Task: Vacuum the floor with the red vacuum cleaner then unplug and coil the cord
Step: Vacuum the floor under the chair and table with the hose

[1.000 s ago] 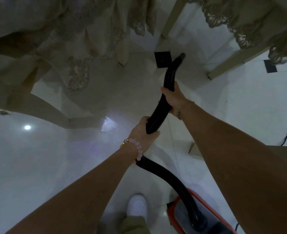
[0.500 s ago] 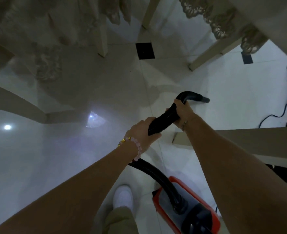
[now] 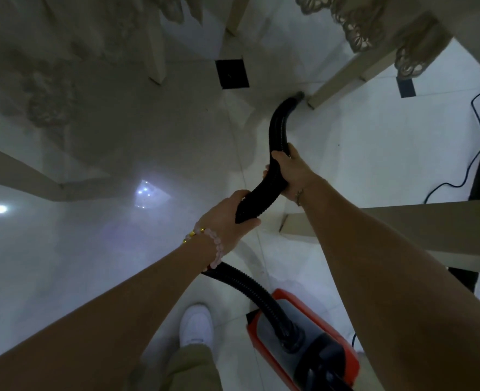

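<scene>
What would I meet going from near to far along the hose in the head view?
red vacuum cleaner → left hand gripping the black hose → right hand gripping it farther along → hose tip down near the floor, beside a beige furniture leg

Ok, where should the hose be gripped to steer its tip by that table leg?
Grip the hose on the ribbed stretch behind its curved tip, from the right, as the right hand does. The left hand steadies it lower down, since it bends freely.
</scene>
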### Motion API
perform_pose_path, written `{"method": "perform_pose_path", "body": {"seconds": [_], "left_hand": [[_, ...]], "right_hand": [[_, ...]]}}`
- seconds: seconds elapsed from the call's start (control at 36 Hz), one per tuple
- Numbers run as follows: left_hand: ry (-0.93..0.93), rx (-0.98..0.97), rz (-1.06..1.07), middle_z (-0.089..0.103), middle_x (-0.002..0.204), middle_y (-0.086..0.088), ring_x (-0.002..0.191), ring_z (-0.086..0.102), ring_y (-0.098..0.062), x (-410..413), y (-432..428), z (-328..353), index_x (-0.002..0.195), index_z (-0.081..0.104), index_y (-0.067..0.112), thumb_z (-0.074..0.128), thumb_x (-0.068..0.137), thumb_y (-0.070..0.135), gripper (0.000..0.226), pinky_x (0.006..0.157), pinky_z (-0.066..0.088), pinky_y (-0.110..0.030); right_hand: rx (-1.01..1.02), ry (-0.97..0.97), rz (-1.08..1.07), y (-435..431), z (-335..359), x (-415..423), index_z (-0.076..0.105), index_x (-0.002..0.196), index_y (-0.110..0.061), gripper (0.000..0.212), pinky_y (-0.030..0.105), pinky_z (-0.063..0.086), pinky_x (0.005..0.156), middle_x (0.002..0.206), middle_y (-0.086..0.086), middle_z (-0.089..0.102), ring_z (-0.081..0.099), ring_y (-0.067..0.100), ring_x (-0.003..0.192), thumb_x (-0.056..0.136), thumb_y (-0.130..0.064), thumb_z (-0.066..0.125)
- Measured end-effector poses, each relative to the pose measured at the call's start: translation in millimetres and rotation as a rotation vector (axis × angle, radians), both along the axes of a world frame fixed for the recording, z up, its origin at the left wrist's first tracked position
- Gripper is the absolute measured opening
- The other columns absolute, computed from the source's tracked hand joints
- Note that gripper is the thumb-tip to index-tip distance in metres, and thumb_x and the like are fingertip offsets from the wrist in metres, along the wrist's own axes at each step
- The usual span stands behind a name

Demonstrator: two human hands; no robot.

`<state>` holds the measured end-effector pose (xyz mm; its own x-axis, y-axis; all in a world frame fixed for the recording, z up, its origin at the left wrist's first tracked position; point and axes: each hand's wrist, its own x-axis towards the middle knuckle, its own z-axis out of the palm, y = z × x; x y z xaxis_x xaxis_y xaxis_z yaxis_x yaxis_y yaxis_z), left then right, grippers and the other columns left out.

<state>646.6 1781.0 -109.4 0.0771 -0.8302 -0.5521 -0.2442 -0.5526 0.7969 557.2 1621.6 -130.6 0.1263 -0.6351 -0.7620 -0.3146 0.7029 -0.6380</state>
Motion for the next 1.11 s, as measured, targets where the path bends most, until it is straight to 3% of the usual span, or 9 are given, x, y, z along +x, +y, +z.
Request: {"method": "perform_pose_path", "body": {"seconds": [0.08,0.14,0.28,0.56,0.67,0.75,0.89,1.0,1.11], "left_hand": [[-0.004,0.005,0.006,0.060,0.115,-0.002,0.085,0.053,-0.012,1.2,-1.5,-1.1,0.136,0.037,0.025,0.056,0.089,0.034,0.051,0.064,0.040,-0.019],[0.001,0.012,0.009,0.061,0.113,-0.003,0.085,0.053,-0.012,2.6,-2.8,-1.4,0.136,0.037,0.025,0.056,0.089,0.033,0.051,0.063,0.040,-0.015],[0.005,0.024,-0.002,0.058,0.103,0.000,0.081,0.051,-0.011,4.1,-4.8,1.2,0.137,0.038,0.024,0.057,0.090,0.031,0.051,0.058,0.035,-0.010],[0.017,0.030,0.000,0.061,0.117,-0.003,0.086,0.051,-0.010,0.0,2.3,2.8,0.137,0.037,0.025,0.057,0.089,0.031,0.052,0.063,0.037,-0.015],[0.026,0.041,-0.005,0.060,0.120,-0.002,0.089,0.051,-0.009,0.5,5.5,4.0,0.137,0.037,0.026,0.057,0.089,0.031,0.052,0.075,0.038,-0.020],[0.025,0.045,-0.014,0.060,0.119,-0.001,0.088,0.050,-0.009,0.3,7.1,5.3,0.137,0.038,0.026,0.057,0.089,0.031,0.051,0.067,0.039,-0.018],[0.033,0.063,-0.018,0.059,0.120,0.000,0.091,0.051,-0.009,0.1,8.7,5.7,0.137,0.037,0.028,0.057,0.089,0.032,0.052,0.077,0.040,-0.022],[0.027,0.073,-0.030,0.059,0.121,0.000,0.090,0.049,-0.009,-0.7,8.7,6.4,0.137,0.037,0.029,0.057,0.089,0.032,0.052,0.076,0.038,-0.021],[0.021,0.074,-0.030,0.058,0.124,-0.001,0.093,0.050,-0.010,-0.9,5.0,8.4,0.138,0.036,0.027,0.056,0.090,0.032,0.053,0.068,0.039,-0.017]], "right_hand": [[-0.017,0.035,-0.001,-1.1,-2.9,2.5,0.042,0.117,-0.026,0.023,0.033,0.049,0.060,0.090,0.006,0.047,0.050,0.020,0.066,0.097,-0.014,0.043],[-0.023,0.046,-0.003,-1.0,-4.2,3.0,0.041,0.117,-0.025,0.023,0.034,0.048,0.059,0.088,0.006,0.047,0.051,0.020,0.065,0.097,-0.014,0.043],[-0.014,0.091,0.003,-0.7,-5.7,1.6,0.037,0.134,-0.021,0.038,0.034,0.048,0.058,0.088,0.005,0.048,0.053,0.019,0.063,0.097,-0.016,0.042],[-0.012,0.075,-0.026,7.5,-4.7,-5.0,0.036,0.137,-0.019,0.041,0.033,0.050,0.058,0.088,0.006,0.049,0.053,0.018,0.062,0.097,-0.014,0.042],[0.004,0.054,-0.050,11.6,-4.0,-7.4,0.036,0.137,-0.020,0.041,0.030,0.050,0.057,0.090,0.006,0.048,0.052,0.017,0.062,0.097,-0.013,0.041],[0.015,0.039,-0.053,13.8,-3.9,-9.3,0.036,0.136,-0.020,0.041,0.029,0.050,0.057,0.091,0.006,0.047,0.052,0.017,0.061,0.097,-0.012,0.041],[0.014,0.031,-0.059,16.2,-4.0,-10.4,0.038,0.131,-0.019,0.036,0.031,0.050,0.058,0.091,0.008,0.046,0.051,0.018,0.061,0.097,-0.011,0.040],[0.031,0.028,-0.064,16.9,-5.6,-13.2,0.040,0.126,-0.021,0.030,0.031,0.050,0.059,0.095,0.008,0.046,0.051,0.018,0.061,0.097,-0.012,0.040],[0.027,0.056,-0.051,13.7,-7.1,-12.1,0.038,0.132,-0.022,0.037,0.033,0.051,0.060,0.097,0.009,0.048,0.053,0.018,0.062,0.097,-0.013,0.041]]}}
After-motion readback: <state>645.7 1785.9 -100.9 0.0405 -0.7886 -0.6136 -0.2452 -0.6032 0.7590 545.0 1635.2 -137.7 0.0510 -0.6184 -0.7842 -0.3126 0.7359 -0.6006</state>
